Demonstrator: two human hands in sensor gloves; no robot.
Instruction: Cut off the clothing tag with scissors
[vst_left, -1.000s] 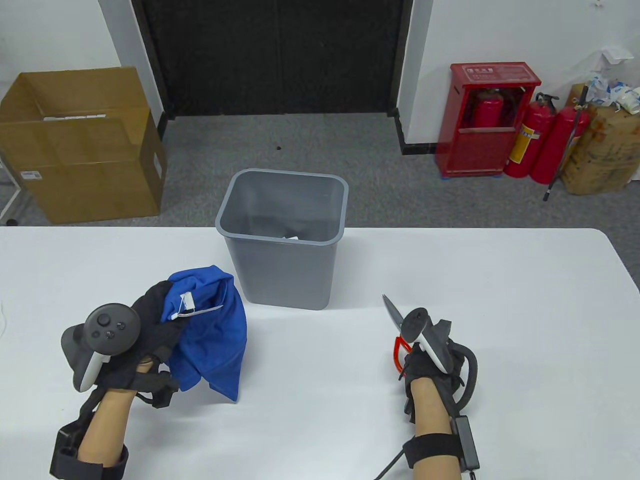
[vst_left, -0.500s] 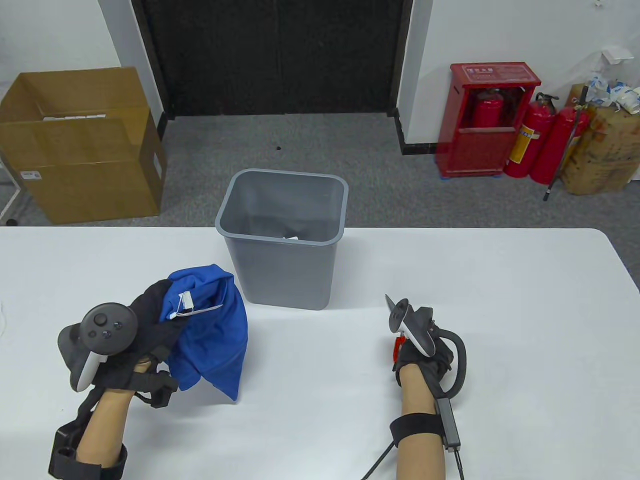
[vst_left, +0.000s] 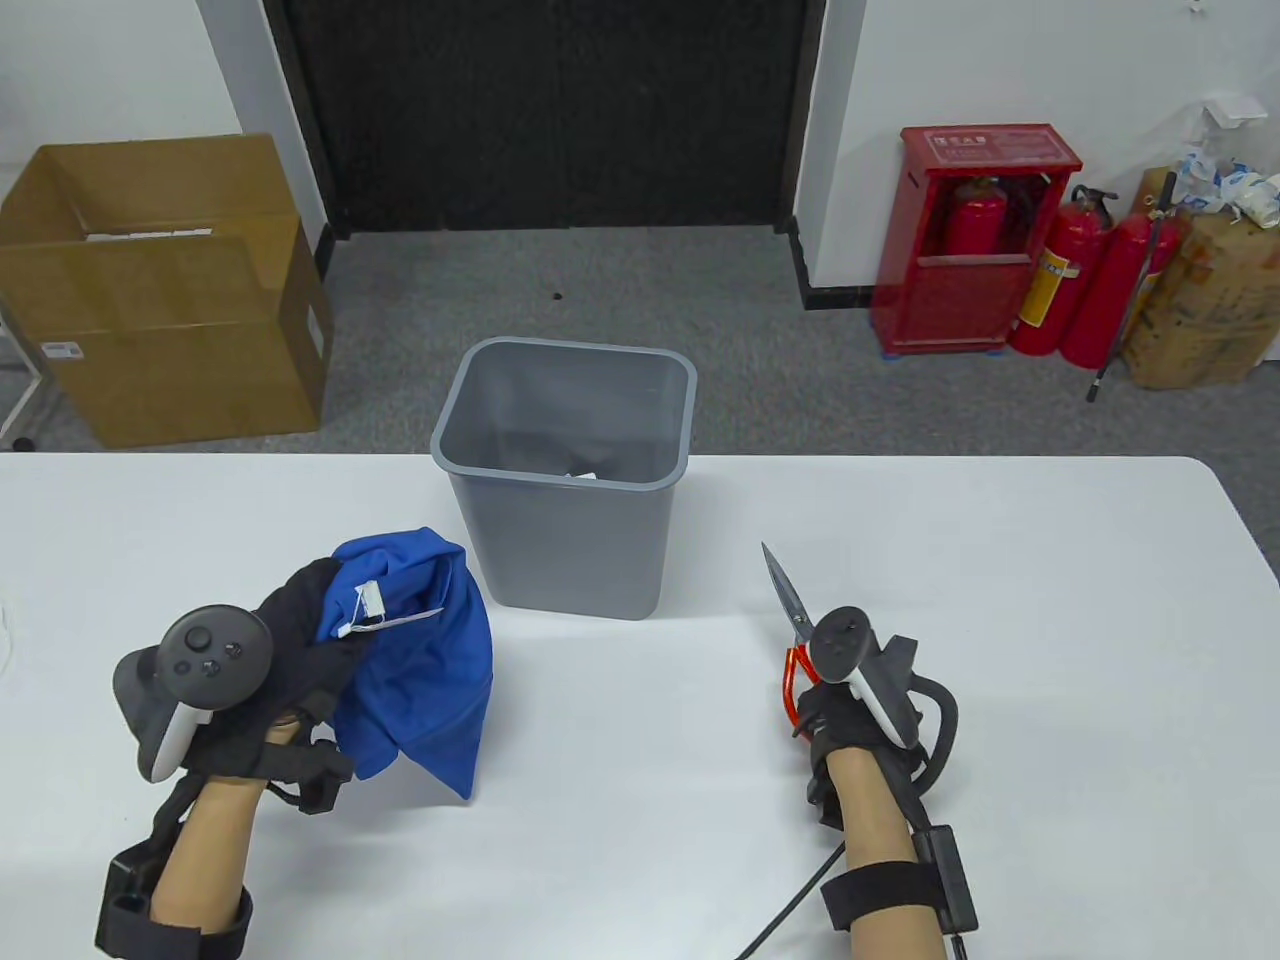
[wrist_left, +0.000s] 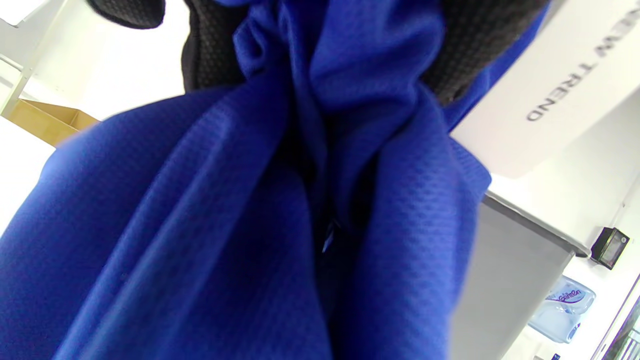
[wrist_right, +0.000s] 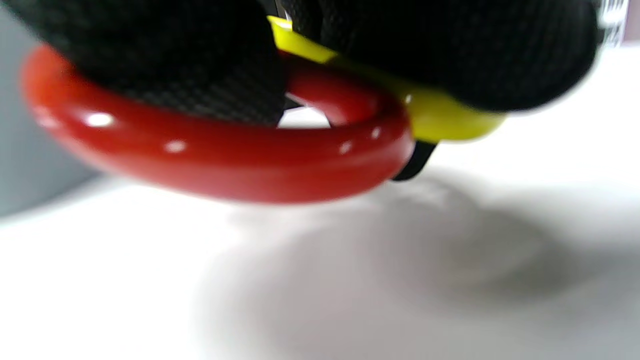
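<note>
My left hand (vst_left: 300, 640) grips a bunched blue garment (vst_left: 425, 660) and holds it above the table's left side. A white tag (vst_left: 385, 612) hangs at the garment's top, near my fingers. The blue fabric (wrist_left: 250, 225) fills the left wrist view, with the tag (wrist_left: 550, 85) at the upper right. My right hand (vst_left: 835, 715) holds red-handled scissors (vst_left: 790, 610) above the table on the right, blades together and pointing away toward the far side. The red handle loop (wrist_right: 225, 160) shows around my gloved fingers (wrist_right: 175, 65) in the right wrist view.
A grey bin (vst_left: 565, 475) stands at the table's far edge between my hands, with a white scrap inside. The white table (vst_left: 1000, 650) spreads to the right. A cardboard box (vst_left: 160, 290) and red fire extinguishers (vst_left: 1080, 280) stand on the floor beyond.
My right hand has lifted and turned the scissors, so the blades now reach farther forward and show more. My left hand and the garment have barely moved.
</note>
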